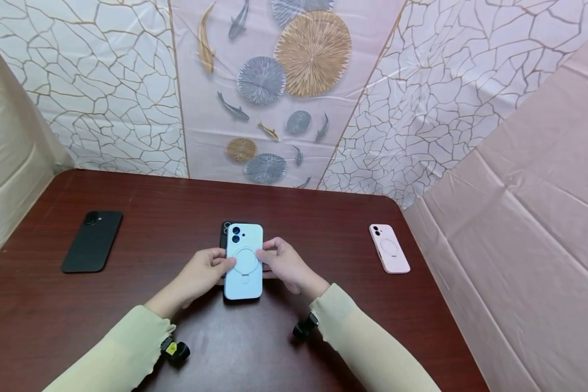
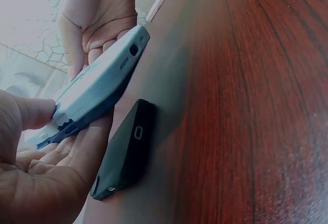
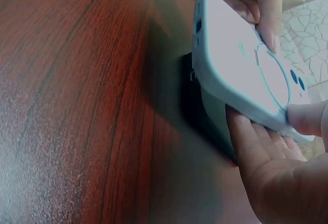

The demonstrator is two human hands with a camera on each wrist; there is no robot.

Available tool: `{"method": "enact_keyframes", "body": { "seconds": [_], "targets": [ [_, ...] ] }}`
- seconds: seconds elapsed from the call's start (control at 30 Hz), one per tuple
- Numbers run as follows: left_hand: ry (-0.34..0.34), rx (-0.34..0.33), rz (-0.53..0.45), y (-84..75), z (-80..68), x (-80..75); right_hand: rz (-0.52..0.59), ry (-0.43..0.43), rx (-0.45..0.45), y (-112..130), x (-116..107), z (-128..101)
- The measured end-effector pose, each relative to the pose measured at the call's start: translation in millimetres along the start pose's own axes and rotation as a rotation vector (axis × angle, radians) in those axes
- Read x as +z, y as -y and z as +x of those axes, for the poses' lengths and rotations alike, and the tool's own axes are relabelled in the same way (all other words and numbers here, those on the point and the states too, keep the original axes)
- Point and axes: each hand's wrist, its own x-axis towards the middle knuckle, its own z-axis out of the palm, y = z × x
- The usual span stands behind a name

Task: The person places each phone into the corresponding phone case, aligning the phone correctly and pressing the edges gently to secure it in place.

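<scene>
A light blue phone case (image 1: 244, 261) with a ring on its back is held just above the dark red table (image 1: 323, 228) at the centre. My left hand (image 1: 203, 272) grips its left edge, thumb on top, and my right hand (image 1: 284, 263) grips its right edge. Under it lies a black phone (image 1: 224, 231), mostly hidden; in the left wrist view the black phone (image 2: 125, 157) lies flat on the wood below the tilted blue case (image 2: 97, 88). The right wrist view shows the blue case (image 3: 241, 70) raised over the black phone (image 3: 205, 116).
A black phone case (image 1: 92, 240) lies at the table's left. A pink phone case (image 1: 389, 247) lies at the right, near the table's edge. Patterned sheeting walls (image 1: 294, 87) close in the back and sides.
</scene>
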Motion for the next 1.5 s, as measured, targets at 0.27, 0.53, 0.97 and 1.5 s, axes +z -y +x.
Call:
{"method": "enact_keyframes", "body": {
  "seconds": [0.27,0.53,0.97,1.5],
  "targets": [
    [-0.024,-0.019,0.005,-1.3,0.2,-1.1,0.086,-0.043,-0.037,-3.6,-2.8,2.8],
    [-0.05,0.015,0.142,-8.7,-2.8,1.6,0.152,-0.073,-0.023,-5.1,-6.9,6.9],
    [-0.022,0.033,0.032,-12.8,-4.0,0.4,0.081,-0.093,-0.135,4.4,-6.5,6.3],
    [0.019,0.021,0.031,-11.3,-6.5,1.2,0.081,-0.129,-0.166,6.2,-4.9,8.3]
  ]
}}
